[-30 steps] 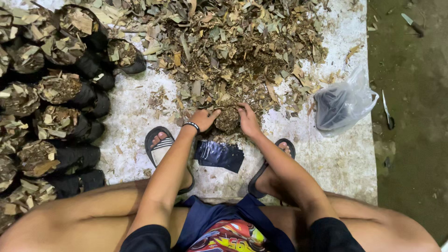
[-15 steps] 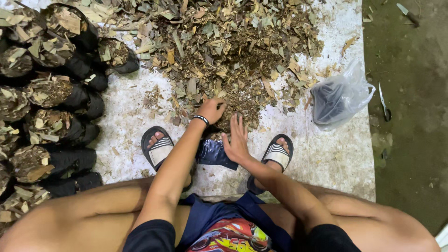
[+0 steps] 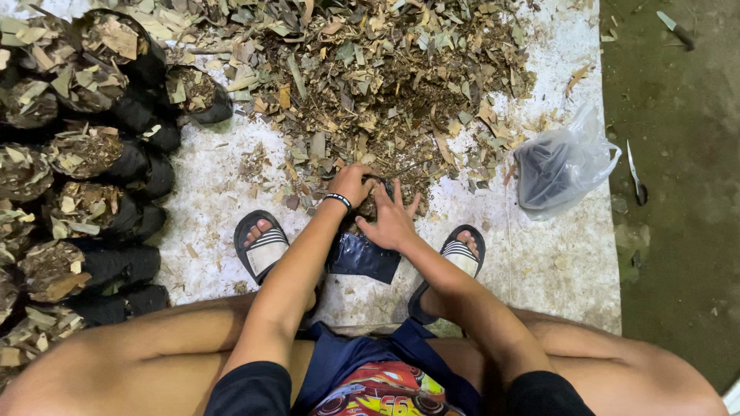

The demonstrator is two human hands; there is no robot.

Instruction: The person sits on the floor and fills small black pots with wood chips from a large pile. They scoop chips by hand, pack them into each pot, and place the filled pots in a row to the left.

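Observation:
A small black plastic bag [image 3: 362, 258] lies on the white sheet [image 3: 555, 254] between my two sandalled feet, its mouth toward a big pile of dry leaf and bark mulch [image 3: 385, 77]. My left hand [image 3: 351, 183], with a dark band on the wrist, is curled at the bag's mouth at the edge of the pile. Just to its right, my right hand [image 3: 393, 219] lies flat with fingers spread over the mulch at the bag's opening and holds nothing.
Several filled black bags [image 3: 85, 154] of mulch stand in rows at the left. A clear plastic bag with dark contents [image 3: 559, 166] lies at the right of the sheet. Two knives [image 3: 636, 173] [image 3: 674, 27] rest on the bare ground beyond the sheet's right edge.
My right hand drew back from the pile toward the bag's mouth and now lies flat with fingers spread. My left hand stayed at the bag's mouth.

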